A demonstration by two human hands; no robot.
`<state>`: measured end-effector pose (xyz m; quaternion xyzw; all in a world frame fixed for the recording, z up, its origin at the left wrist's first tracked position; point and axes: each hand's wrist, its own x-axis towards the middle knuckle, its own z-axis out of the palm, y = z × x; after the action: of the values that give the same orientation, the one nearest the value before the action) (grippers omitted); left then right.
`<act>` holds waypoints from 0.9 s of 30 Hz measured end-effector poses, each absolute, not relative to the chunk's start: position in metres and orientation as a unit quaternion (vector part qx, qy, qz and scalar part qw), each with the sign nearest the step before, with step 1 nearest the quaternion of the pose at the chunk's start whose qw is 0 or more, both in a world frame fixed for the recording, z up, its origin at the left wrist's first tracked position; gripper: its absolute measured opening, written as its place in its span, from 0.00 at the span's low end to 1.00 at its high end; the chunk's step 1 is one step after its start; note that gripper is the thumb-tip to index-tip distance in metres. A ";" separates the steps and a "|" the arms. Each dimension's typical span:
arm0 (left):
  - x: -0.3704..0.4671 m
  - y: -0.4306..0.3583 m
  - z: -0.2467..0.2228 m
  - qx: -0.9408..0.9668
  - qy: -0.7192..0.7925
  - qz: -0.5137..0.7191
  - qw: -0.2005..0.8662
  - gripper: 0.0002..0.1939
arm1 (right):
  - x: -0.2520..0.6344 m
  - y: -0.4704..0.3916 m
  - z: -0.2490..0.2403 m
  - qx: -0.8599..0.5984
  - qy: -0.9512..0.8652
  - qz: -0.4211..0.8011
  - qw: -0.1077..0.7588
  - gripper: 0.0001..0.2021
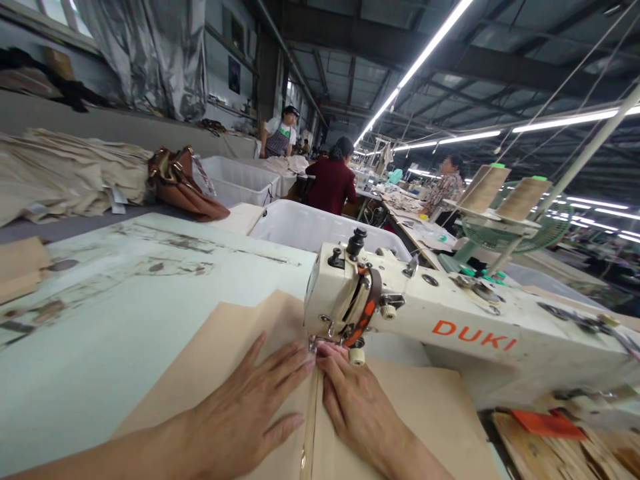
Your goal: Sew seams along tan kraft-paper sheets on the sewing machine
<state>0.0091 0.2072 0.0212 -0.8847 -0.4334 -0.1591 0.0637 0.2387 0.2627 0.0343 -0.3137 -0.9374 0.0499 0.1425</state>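
A large tan fabric piece (pixel 415 393) lies under the needle area of the white sewing machine (pixel 400 300) marked DUKI. Down its middle runs a narrow strip (pixel 309 427), with a small shiny spot near the bottom. My left hand (pixel 245 400) rests flat on the fabric left of the strip, fingers spread, tips beside the presser foot (pixel 313 344). To the right of the strip, my right hand (pixel 355 393) has its fingers drawn together on the fabric, close under the machine head. The machine partly hides those fingertips.
Cream fabric stacks (pixel 65 173) and a brown leather bag (pixel 185 183) lie at left. Behind the machine is a white plastic bin (pixel 295 223). Thread cones (pixel 523 198) and a green fan (pixel 550 230) stand at right. Several people are further back, one in a dark red top (pixel 330 183).
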 end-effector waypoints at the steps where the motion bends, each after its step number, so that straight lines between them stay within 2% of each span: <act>1: 0.009 0.207 0.021 -0.884 -0.432 -0.162 0.070 0.31 | 0.239 0.263 0.035 -0.311 -0.938 0.050 0.141 0.23; 7: 0.008 0.209 0.022 -0.886 -0.434 -0.159 0.040 0.32 | 0.241 0.264 0.035 -0.308 -0.941 0.052 0.132 0.24; 13: 0.006 0.217 0.019 -0.882 -0.440 -0.168 -0.005 0.31 | 0.239 0.272 0.031 -0.294 -0.941 0.057 0.158 0.25; 16: 0.006 0.218 0.021 -0.881 -0.446 -0.155 -0.029 0.30 | 0.237 0.265 0.043 -0.298 -0.939 0.054 0.166 0.23; 19: 0.009 0.199 0.028 -0.875 -0.464 -0.137 -0.016 0.29 | 0.245 0.229 0.063 -0.364 -0.910 0.042 0.194 0.21; 22: 0.015 0.151 0.034 -0.880 -0.449 -0.148 0.048 0.32 | 0.267 0.166 0.068 -0.475 -0.839 0.138 0.225 0.15; 25: 0.025 0.095 0.023 -0.883 -0.415 -0.183 0.118 0.40 | 0.283 0.103 0.039 -0.515 -0.792 0.302 0.130 0.17; 27: 0.033 0.067 0.003 -0.893 -0.381 -0.188 0.148 0.39 | 0.281 0.078 0.009 -0.494 -0.771 0.371 0.151 0.16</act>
<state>0.0333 0.0675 0.0031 -0.8933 -0.3808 -0.1875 0.1479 0.2812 0.0777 0.0088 -0.4943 -0.7712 0.3715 0.1513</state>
